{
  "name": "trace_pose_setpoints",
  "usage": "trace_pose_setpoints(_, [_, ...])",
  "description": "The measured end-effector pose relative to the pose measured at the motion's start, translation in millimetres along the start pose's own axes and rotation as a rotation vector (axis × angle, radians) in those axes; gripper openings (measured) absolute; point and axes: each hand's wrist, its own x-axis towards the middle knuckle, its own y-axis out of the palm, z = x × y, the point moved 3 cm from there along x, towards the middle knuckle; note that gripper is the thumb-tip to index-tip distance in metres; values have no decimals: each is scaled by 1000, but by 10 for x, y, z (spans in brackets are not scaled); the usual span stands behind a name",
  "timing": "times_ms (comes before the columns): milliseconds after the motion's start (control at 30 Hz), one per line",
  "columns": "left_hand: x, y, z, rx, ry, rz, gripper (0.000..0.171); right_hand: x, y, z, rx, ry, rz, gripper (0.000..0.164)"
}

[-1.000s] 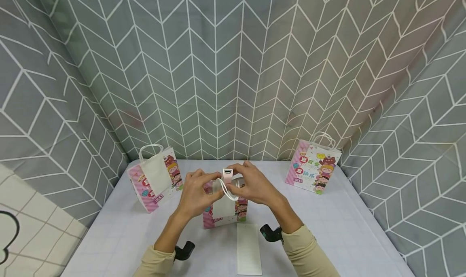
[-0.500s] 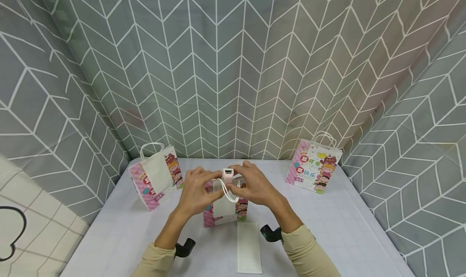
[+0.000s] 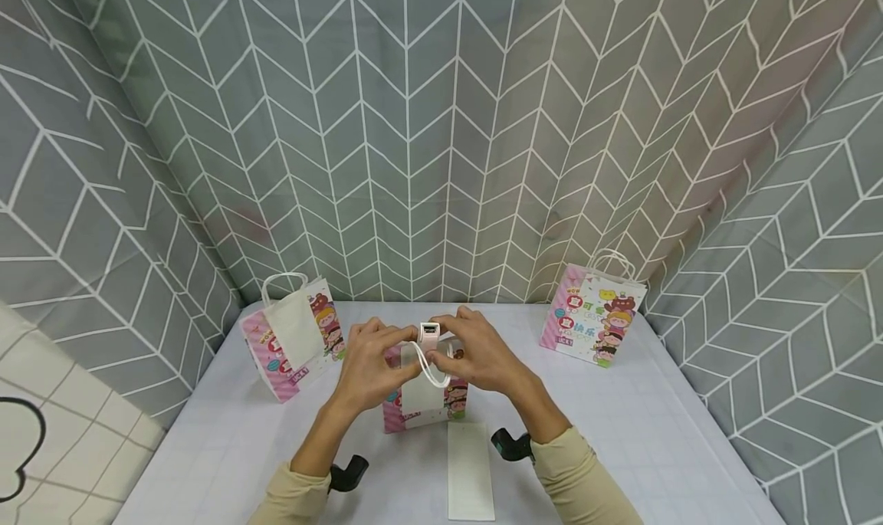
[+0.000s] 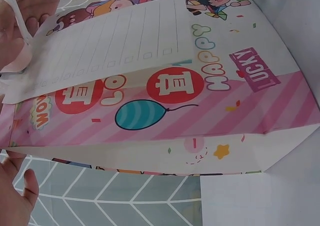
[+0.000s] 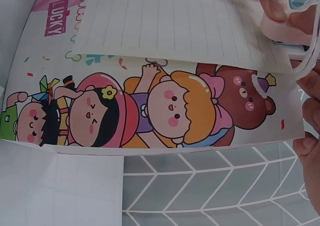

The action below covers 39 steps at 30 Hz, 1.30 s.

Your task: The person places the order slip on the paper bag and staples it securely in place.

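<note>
A pink paper gift bag [image 3: 393, 418] with cartoon figures stands upright in the middle, a lined white note [image 4: 125, 40] lying against its front. At its top edge sits a small pink stapler [image 3: 431, 335], its open end facing up, over the note's upper end. My right hand [image 3: 483, 352] grips this stapler between thumb and fingers. With thumb and index finger, my left hand [image 3: 370, 364] pinches the bag's top edge right beside the stapler. A white rope handle [image 3: 432, 368] hangs forward between both hands. Part of the bag's top is hidden behind the fingers.
A similar bag [image 3: 255, 333] with a note stands at the back left, another bag [image 3: 593, 318] at the back right. A white paper strip [image 3: 471, 471] lies in front of the middle bag. Patterned grey curtains [image 3: 428, 126] surround the table.
</note>
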Motion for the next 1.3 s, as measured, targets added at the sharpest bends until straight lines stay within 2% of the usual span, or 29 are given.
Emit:
trace_pose_setpoints(367, [-11, 13, -10, -3, 6, -2, 38, -28, 15, -17, 21, 6, -3, 42])
trace_pose_setpoints(633, [-3, 13, -26, 4, 34, -8, 38, -31, 21, -9, 14, 4, -5, 42])
trace_pose_setpoints(1300, [-7, 12, -23, 62, 69, -46, 39, -23, 9, 53, -101, -116, -69, 40])
